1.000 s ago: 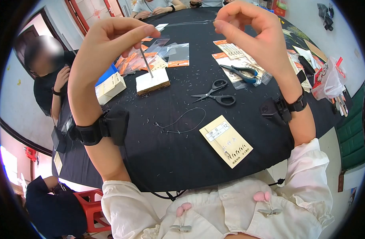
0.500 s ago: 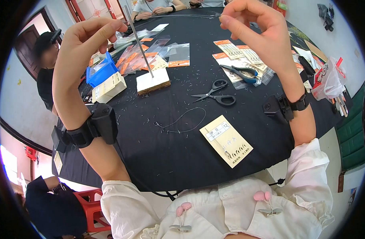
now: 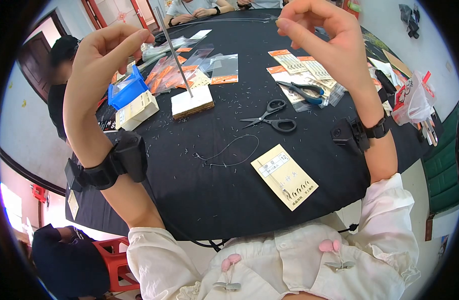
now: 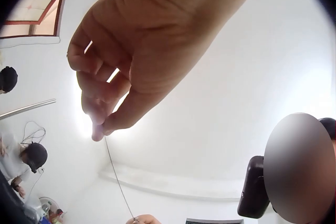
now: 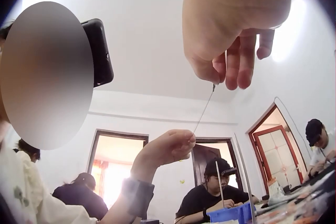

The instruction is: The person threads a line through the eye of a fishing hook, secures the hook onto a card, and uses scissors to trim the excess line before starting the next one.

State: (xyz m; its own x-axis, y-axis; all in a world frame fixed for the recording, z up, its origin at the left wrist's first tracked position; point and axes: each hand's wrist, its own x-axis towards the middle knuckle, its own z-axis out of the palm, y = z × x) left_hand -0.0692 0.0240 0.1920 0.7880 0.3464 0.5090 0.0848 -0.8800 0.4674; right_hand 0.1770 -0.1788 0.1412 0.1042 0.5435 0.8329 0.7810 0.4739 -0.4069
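Note:
Both hands are raised above the far part of the table. A thin line (image 4: pixel 118 179) runs taut between them. The left hand (image 3: pixel 102 65) pinches one end between thumb and forefinger, beside an upright metal rod (image 3: pixel 173 50) that stands in a white-topped block (image 3: pixel 192 101). The right hand (image 3: pixel 329 45) pinches the other end, where a small dark piece (image 5: pixel 213 87) shows at the fingertips in the right wrist view. The line's exact path near the rod is hard to make out in the head view.
On the black cloth (image 3: pixel 214 200) lie scissors (image 3: pixel 269 119), pliers (image 3: pixel 304 92), a looped line (image 3: pixel 229 150) and a card with hooks (image 3: pixel 284 177). Packets (image 3: pixel 289 62) lie behind the pliers. A blue bin (image 3: pixel 128 89) stands left, a plastic bag (image 3: pixel 414 100) right. Other people sit around.
The left hand has moved left, away from the right hand, uncovering the rod's upper part and the blue bin. The right hand has shifted slightly right. Over the last half second both barely moved.

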